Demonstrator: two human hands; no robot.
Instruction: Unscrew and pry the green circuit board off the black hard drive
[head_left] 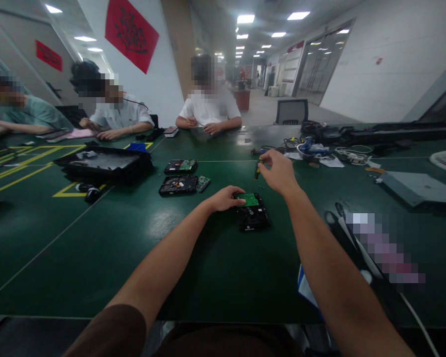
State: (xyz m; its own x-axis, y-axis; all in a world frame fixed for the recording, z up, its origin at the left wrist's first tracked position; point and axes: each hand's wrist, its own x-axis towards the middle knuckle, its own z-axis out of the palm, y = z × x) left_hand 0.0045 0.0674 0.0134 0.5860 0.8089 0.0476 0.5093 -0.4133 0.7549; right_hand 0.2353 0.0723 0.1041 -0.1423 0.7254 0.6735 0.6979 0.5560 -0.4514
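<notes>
My left hand point(226, 199) grips the far left edge of a black hard drive point(253, 218) lying on the table, its thumb over the green circuit board point(250, 200). Pinched in the fingers of my right hand point(279, 172) is a small screwdriver point(257, 172) with a yellow and black handle. It hangs upright, apart from the drive and a little beyond it. A few tiny screws point(260, 187) lie on the table below that hand. Further left, two more hard drives rest, a near one point(177, 185) and a far one point(180, 166), with a loose circuit board point(203, 183) alongside.
A black tray point(107, 166) stands at the left beside a black mouse-like object point(92, 193). Right of me are a flat grey metal case point(423, 188), cables point(355, 154) and a bowl of blue items point(314, 148). Several people sit across the green table point(96, 267).
</notes>
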